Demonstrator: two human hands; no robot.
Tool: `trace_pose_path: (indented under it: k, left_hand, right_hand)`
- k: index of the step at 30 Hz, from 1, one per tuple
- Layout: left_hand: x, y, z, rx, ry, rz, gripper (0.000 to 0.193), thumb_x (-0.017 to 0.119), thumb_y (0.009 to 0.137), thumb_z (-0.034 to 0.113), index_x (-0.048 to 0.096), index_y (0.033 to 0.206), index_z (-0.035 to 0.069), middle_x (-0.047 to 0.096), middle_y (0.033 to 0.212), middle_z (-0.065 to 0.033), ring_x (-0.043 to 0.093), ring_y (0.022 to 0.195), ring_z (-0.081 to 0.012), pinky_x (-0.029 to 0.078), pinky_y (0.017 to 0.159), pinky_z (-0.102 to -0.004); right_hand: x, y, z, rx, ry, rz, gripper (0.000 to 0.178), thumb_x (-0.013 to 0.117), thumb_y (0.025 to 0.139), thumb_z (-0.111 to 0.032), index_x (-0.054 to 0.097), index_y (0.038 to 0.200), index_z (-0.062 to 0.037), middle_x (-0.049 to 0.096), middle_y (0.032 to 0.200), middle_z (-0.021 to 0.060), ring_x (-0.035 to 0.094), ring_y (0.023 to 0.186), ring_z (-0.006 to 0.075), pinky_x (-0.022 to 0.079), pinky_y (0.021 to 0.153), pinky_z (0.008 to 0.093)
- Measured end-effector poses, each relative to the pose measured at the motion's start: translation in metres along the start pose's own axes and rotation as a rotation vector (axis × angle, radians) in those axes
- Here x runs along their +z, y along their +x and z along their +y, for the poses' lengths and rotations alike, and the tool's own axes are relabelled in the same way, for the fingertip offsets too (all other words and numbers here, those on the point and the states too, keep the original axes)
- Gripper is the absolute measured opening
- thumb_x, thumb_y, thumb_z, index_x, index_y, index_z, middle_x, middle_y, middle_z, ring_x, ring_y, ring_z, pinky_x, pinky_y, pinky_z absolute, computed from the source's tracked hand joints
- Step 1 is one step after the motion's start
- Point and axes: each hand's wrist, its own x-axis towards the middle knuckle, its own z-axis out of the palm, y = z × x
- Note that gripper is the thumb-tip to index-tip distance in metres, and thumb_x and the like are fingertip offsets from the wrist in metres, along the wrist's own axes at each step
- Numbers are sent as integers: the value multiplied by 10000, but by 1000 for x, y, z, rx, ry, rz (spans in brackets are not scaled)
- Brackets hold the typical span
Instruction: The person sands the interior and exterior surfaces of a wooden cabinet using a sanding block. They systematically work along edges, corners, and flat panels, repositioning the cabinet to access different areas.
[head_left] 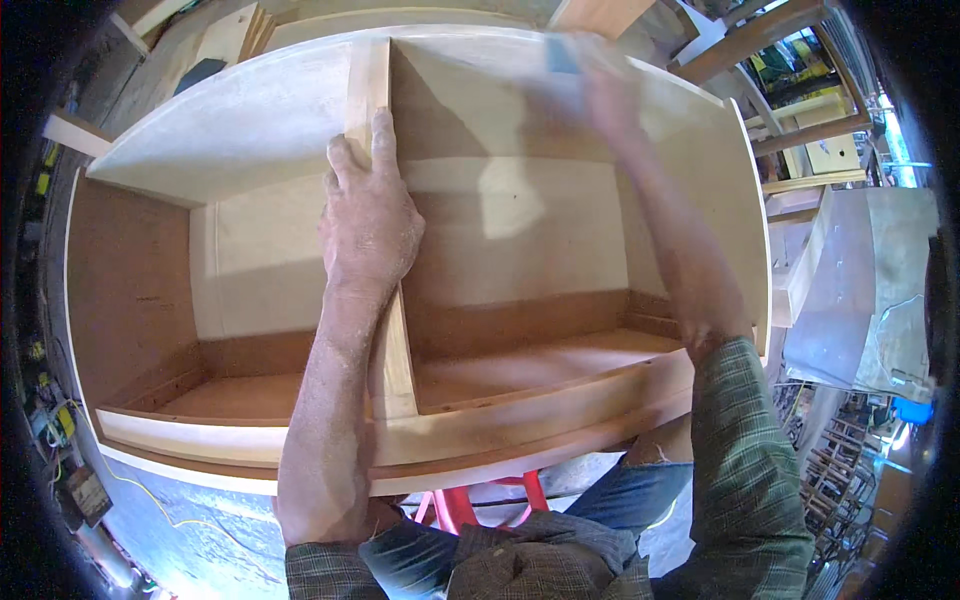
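Note:
A wide, open wooden cabinet (560,390) lies in front of me, split into two compartments by an upright pale divider (395,350). My left hand (370,215), dusty, is closed over the divider, with its index finger stretched along the top and the other fingers bent over the left side. At the cabinet's far edge, right of the divider, my right hand (610,100) is smeared by motion. A blurred blue-grey pad (563,55) shows at its fingers, against the whitish far panel (480,45); its exact kind is unclear.
A pink-red stool (455,508) stands below the cabinet's near edge, between my legs. Wooden frames and boards (800,220) crowd the right side. A grey sheet (850,290) lies beyond them. Along the floor at left runs a yellow cord (170,515). More boards (235,35) lie behind.

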Motion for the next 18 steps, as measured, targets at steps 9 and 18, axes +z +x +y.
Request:
trace_pose_path:
  k: [9,18]
  left_hand:
    - [12,-1,-8,154,88,382,589,587,814,169,359,1355,129,373,1291,-213,475,1111,-414,414,924,-490]
    - [-15,4,4,87,-1071,-95,344,544,890,252,578,1154,34,637,934,-164,601,865,-240,461,801,-353]
  right_hand:
    - [-138,-20,-39,829,978,-403,410,673,776,-169,546,1142,-35,610,1030,88,602,906,206,502,794,365]
    - [-147,-22,-133,442,1545,-761,444,663,808,-217,528,1183,-22,608,1024,55,569,918,139,455,834,289]
